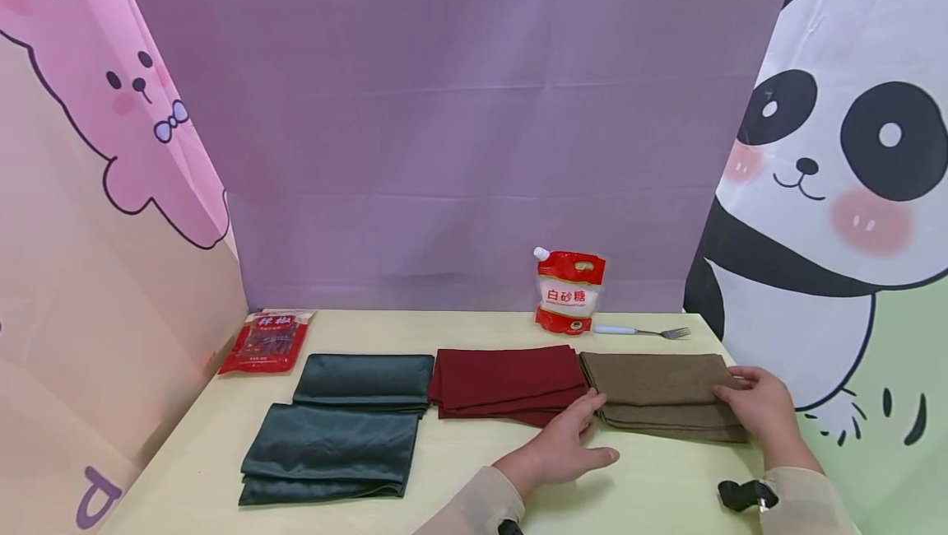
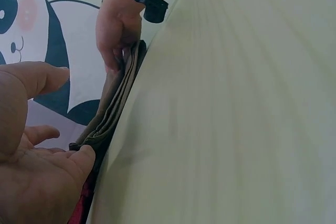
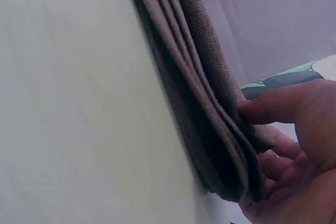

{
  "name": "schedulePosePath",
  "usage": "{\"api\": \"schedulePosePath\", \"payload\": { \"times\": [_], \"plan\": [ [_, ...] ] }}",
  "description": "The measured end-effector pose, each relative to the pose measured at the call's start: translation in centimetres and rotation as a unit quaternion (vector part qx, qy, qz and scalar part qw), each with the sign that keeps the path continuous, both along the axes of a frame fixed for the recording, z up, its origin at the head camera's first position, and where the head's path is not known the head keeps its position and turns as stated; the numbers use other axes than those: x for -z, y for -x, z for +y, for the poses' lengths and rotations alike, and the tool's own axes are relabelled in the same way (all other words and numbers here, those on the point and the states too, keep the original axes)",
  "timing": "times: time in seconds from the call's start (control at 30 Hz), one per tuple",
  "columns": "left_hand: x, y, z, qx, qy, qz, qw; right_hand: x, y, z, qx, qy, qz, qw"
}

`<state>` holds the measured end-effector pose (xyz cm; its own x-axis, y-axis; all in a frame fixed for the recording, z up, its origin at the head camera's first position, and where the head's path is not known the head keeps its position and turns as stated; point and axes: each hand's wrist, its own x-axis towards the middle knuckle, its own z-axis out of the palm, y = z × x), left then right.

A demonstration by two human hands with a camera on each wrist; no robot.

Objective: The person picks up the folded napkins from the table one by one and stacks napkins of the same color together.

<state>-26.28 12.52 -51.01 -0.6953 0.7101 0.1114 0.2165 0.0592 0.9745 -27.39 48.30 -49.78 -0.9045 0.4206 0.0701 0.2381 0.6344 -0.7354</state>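
Observation:
A folded brown cloth point(image 1: 655, 379) lies in layers at the right of the table. At its right end my right hand point(image 1: 763, 411) pinches the edge. In the right wrist view, the thumb point(image 3: 273, 106) presses the upper layer, with the other fingers round the end. My left hand point(image 1: 559, 444) has its fingers extended and its thumb apart, the fingertips touching the brown cloth's left edge, where a folded red cloth point(image 1: 504, 379) adjoins it. The left wrist view shows the brown cloth point(image 2: 113, 98) edge-on between both hands.
Two folded dark green cloths, a rear one point(image 1: 363, 379) and a front one point(image 1: 333, 448), lie on the left. A red dried-chili packet point(image 1: 268, 343) rests at the back left. Behind the cloths are a red-and-white sugar pouch point(image 1: 569, 292) and a fork point(image 1: 640, 332).

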Motion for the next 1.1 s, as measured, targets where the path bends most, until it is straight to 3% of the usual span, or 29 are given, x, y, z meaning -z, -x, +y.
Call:
{"api": "schedulePosePath", "payload": {
  "times": [0.4, 1.1],
  "plan": [
    [0.48, 0.36, 0.09, -0.001, 0.004, -0.009, 0.9999, 0.29, -0.24, 0.12, -0.019, -0.047, -0.017, 0.999],
    [0.34, 0.65, -0.02, 0.002, -0.005, -0.020, 0.9998, 0.23, -0.04, 0.21, -0.032, -0.064, -0.035, 0.997]
  ]
}}
